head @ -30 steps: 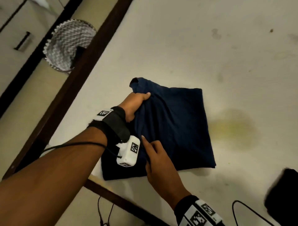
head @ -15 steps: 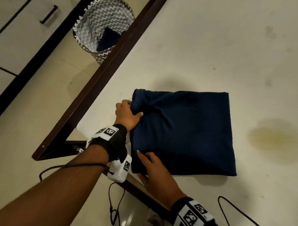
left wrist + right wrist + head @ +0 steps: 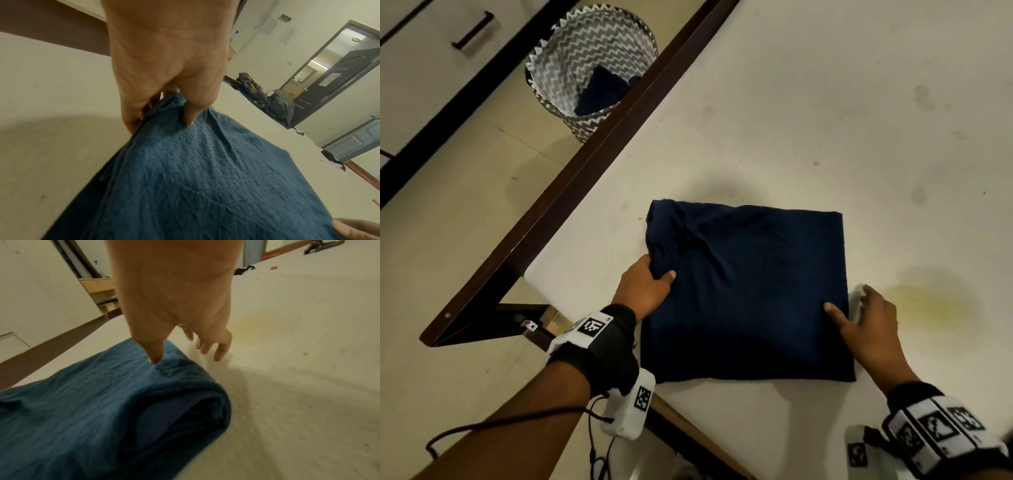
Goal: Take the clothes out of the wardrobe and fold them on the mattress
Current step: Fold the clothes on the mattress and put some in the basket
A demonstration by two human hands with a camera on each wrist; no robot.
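A dark blue garment (image 3: 750, 291) lies folded into a rough square on the white mattress (image 3: 825, 120) near its corner. My left hand (image 3: 650, 281) pinches the bunched cloth at the garment's left edge (image 3: 170, 107), thumb on top and fingers curled under. My right hand (image 3: 859, 311) is at the garment's right edge with fingers spread and fairly straight. Its thumb (image 3: 155, 356) presses on the blue garment (image 3: 102, 394) while the other fingers (image 3: 220, 353) touch the mattress (image 3: 298, 353) beside it.
A dark wooden bed frame (image 3: 585, 164) runs along the mattress's left side. A zigzag-patterned laundry basket (image 3: 589, 65) with dark cloth inside stands on the floor beyond it. White cupboard fronts (image 3: 431, 41) are at the far left. Bags (image 3: 267, 100) lie near a doorway.
My right hand has moved from the garment's near-left corner across to its right edge. The garment has flattened into a neater square. My left hand keeps its pinch on the left edge.
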